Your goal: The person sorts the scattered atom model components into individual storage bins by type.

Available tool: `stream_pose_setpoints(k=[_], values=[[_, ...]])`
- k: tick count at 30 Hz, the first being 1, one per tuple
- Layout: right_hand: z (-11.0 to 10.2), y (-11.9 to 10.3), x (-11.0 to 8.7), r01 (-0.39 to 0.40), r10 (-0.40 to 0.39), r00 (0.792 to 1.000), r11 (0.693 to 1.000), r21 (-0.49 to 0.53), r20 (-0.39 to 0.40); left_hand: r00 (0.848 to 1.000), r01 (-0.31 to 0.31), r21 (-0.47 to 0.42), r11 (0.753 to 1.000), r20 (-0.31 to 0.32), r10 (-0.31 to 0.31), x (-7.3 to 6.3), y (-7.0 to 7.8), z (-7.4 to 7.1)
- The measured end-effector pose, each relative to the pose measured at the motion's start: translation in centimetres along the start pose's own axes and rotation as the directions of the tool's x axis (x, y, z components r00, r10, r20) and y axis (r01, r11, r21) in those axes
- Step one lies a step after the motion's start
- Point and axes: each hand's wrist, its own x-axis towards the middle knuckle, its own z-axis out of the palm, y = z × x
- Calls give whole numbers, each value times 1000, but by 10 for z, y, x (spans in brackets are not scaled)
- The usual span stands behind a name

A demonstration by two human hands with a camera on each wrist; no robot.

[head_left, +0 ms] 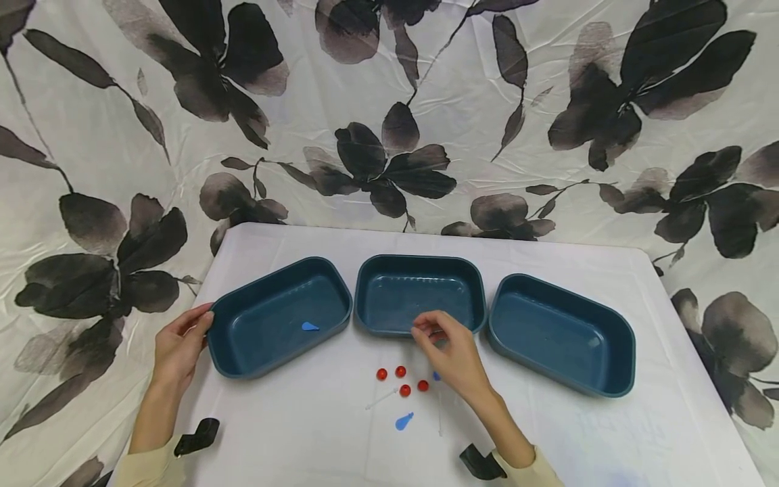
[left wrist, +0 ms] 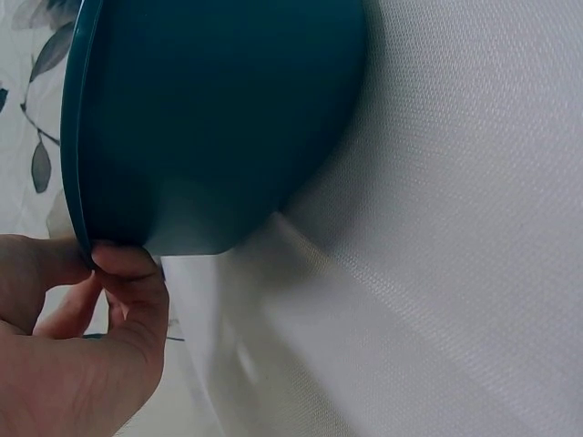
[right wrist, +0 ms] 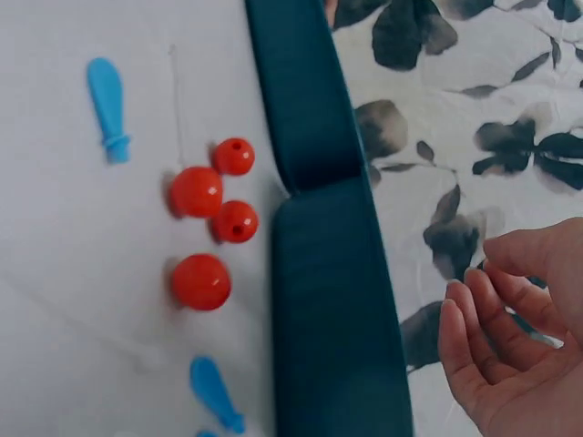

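Note:
My left hand (head_left: 178,348) grips the near-left rim of the left teal tray (head_left: 234,365), its thumb and fingertips pinching the edge in the left wrist view. A small blue teardrop-shaped piece (head_left: 310,327) lies in that tray. Over the front rim of the middle teal tray (head_left: 420,260), my right hand (head_left: 453,355) hangs with bent fingers, thumb and index tips close together. Whether anything thin sits between those tips I cannot tell. Several red beads (head_left: 405,390) lie on the table before this tray, with a blue teardrop-shaped piece (head_left: 404,421) nearer me. Another blue piece (right wrist: 214,393) is partly hidden in the head view.
A third teal tray (head_left: 562,284) stands at the right, with no items visible in it. Thin clear sticks (head_left: 381,399) lie near the beads on the white table (head_left: 328,439). Behind the table hangs a floral cloth (head_left: 389,88).

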Motion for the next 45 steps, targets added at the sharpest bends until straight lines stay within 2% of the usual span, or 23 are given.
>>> stream_pose_setpoints(k=[12,18,24,32,36,41,45], values=[[-16,10,-25,-9,5,998,998,-67,-62,1000,12,-34,999,4,-11,-1,1,-2],[-23,19,-38,2,-11,996,995,-99,-92,1000,-1,1,1000,5,1,-1,0,-2],[-26,28,-49,0,-15,994,990,-144,-107,1000,20,-20,1000,0,-20,-1,0,-1],[-27,39,-60,-44,22,995,974,-220,-98,1000,30,-28,999,-7,-31,0,1,1],[-27,43,-62,-60,38,995,968,-243,-93,999,32,-25,999,-11,-33,1,0,0],[-25,48,-64,-68,49,996,963,-259,-77,1000,29,-60,998,-11,-29,1,1,1],[-24,53,-65,-98,85,995,952,-290,-55,1000,27,-67,997,-10,-27,0,2,1]])
